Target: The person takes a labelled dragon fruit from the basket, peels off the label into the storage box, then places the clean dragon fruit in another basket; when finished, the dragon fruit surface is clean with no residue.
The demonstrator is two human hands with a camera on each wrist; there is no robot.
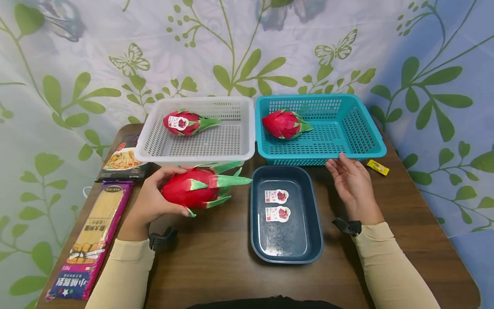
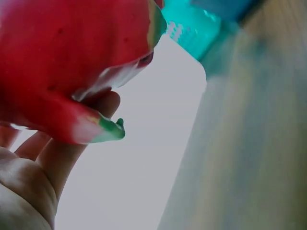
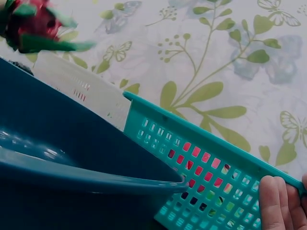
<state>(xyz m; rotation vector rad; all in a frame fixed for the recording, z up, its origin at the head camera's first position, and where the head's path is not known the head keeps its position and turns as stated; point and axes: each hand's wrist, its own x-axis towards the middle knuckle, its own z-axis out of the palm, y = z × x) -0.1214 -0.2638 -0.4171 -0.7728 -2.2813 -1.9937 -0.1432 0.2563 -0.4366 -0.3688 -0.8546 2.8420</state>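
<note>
My left hand (image 1: 159, 199) grips a red dragon fruit (image 1: 197, 187) with green-tipped scales, raised in front of the white basket (image 1: 194, 162). Up close in the left wrist view, the same dragon fruit (image 2: 72, 57) fills the upper left, fingers curved beneath it. My right hand (image 1: 353, 184) is at the front rim of the teal basket (image 1: 320, 156), fingers extended, nothing in its grasp. One dragon fruit (image 1: 285, 124) lies inside the teal basket. In the white basket is another dragon fruit (image 1: 185, 122) bearing a white sticker.
Between the arms stands a dark blue tray (image 1: 285, 244) with two dragon fruit stickers (image 1: 277, 196) on its bottom. A noodle packet (image 1: 92, 236) and a black food pack (image 1: 122, 161) lie at the left. A small yellow packet (image 1: 378, 167) lies right of the teal basket.
</note>
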